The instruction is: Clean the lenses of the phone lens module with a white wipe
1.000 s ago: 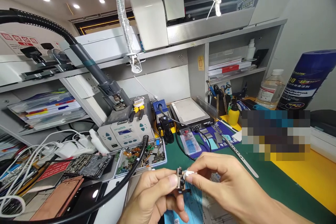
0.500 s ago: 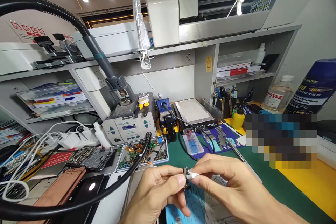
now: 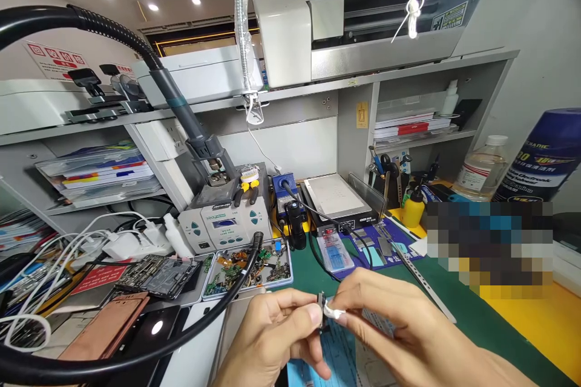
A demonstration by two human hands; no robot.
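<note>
Left hand (image 3: 267,338) pinches a tiny, likely fragile camera module (image 3: 321,307) by its edges; right hand (image 3: 385,320) grips a white swab (image 3: 334,314) against it.

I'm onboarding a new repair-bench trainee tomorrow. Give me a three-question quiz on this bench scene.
1. True or false: the left hand pinches a small black component.
2. What does the right hand press against it? A) white wad B) screwdriver C) brush
3. Name the colour of the mat under the hands.

Key: 1 true. 2 A, the white wad. 3 green.
</note>
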